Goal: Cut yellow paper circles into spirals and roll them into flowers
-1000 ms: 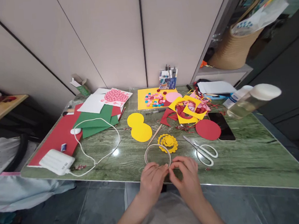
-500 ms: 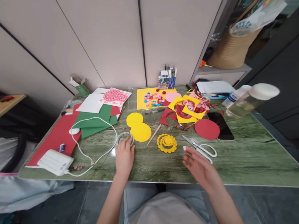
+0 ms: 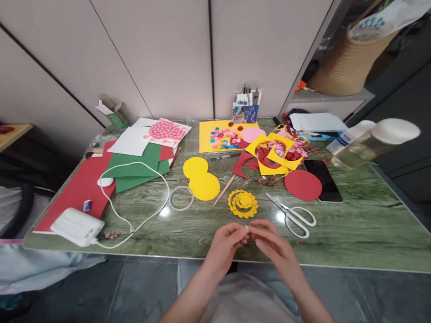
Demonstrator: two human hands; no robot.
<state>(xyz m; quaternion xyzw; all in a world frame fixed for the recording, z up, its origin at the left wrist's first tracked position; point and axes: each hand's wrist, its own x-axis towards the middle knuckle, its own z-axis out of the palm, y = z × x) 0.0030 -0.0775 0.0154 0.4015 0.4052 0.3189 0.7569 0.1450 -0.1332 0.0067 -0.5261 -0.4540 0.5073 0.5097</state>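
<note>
My left hand (image 3: 226,243) and my right hand (image 3: 272,242) meet over the table's front edge, fingertips pinched together. Between them shows a small white piece (image 3: 247,227), perhaps a bit of tape; the fingers cover most of it. Just beyond the hands lies a yellow scalloped paper spiral (image 3: 243,204). White-handled scissors (image 3: 295,220) rest to the right of it, their blades slightly apart. To the left lies a thin tape roll (image 3: 181,198), flat on the tabletop. Two yellow paper circles (image 3: 204,186) overlap behind, near a pointed wooden stick (image 3: 223,191).
A white power bank (image 3: 78,227) with a looped cable sits on red paper at left, near green sheets (image 3: 139,173). Yellow and red paper scraps (image 3: 275,151), a red circle (image 3: 303,185) and a phone (image 3: 328,184) lie at right. A clear bottle (image 3: 376,142) stands beyond.
My left hand has left the tape roll and moved right to meet my right hand. My right hand has shifted left and nearer to me, bringing the small white piece.
</note>
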